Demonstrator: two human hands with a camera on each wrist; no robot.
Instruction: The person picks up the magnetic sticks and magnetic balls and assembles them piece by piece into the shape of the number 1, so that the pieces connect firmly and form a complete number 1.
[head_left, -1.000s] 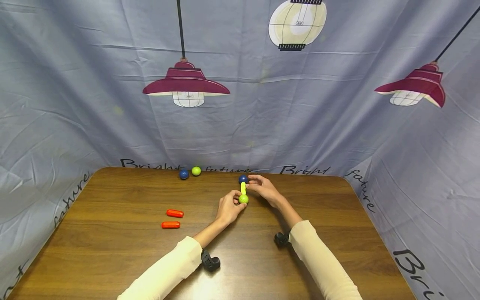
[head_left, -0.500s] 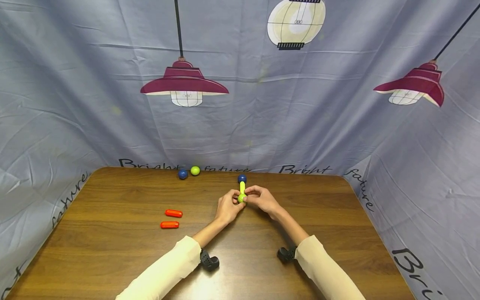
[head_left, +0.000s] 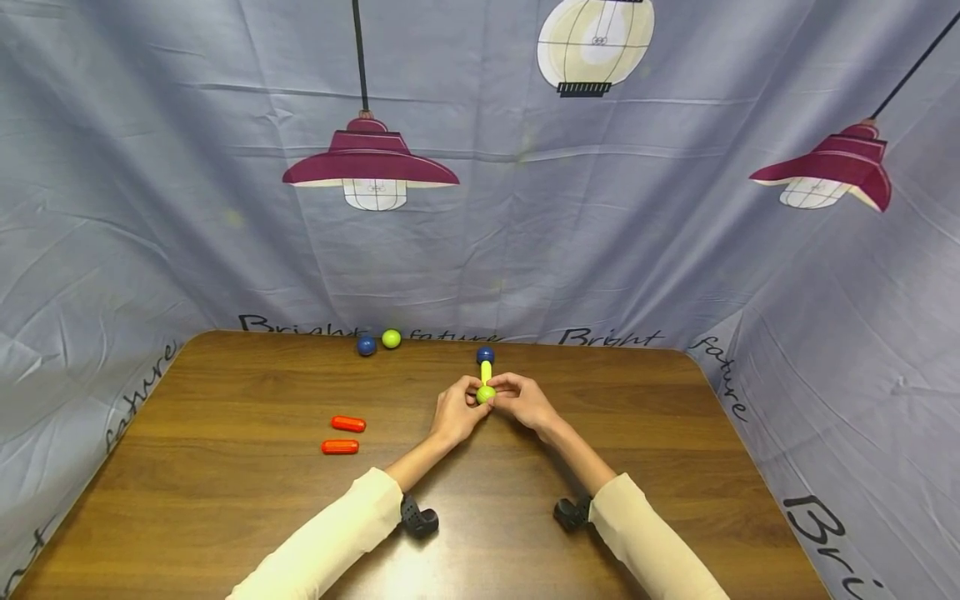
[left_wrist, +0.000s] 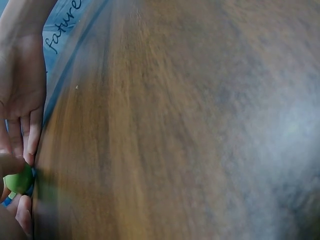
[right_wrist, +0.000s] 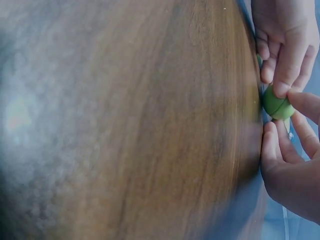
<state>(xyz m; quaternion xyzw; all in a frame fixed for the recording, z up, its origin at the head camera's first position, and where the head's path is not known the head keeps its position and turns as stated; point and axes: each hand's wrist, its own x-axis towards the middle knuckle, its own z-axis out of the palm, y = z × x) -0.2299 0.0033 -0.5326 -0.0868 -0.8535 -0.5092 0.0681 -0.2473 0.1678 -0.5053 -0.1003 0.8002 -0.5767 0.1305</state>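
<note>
A yellow-green ball (head_left: 486, 395) is at the near end of a yellow stick (head_left: 486, 372), and a blue ball (head_left: 485, 355) is at the far end. From the left side, my left hand (head_left: 455, 414) pinches the green ball between thumb and fingers. My right hand (head_left: 527, 405) pinches the same ball from the right. In the left wrist view the green ball (left_wrist: 20, 180) shows between the fingers of both hands. The right wrist view has the green ball (right_wrist: 277, 104) with thumbs and fingertips against it, a thin seam line on its surface.
Two red sticks (head_left: 348, 424) (head_left: 341, 447) lie on the wooden table (head_left: 225, 500) left of the hands. Near its back edge are another blue ball (head_left: 366, 346) and another yellow-green ball (head_left: 392, 338). A printed curtain (head_left: 480, 250) hangs behind the table.
My right hand has come down from beside the blue ball and stick to the near green ball, which it now pinches. My left hand has stayed at that ball.
</note>
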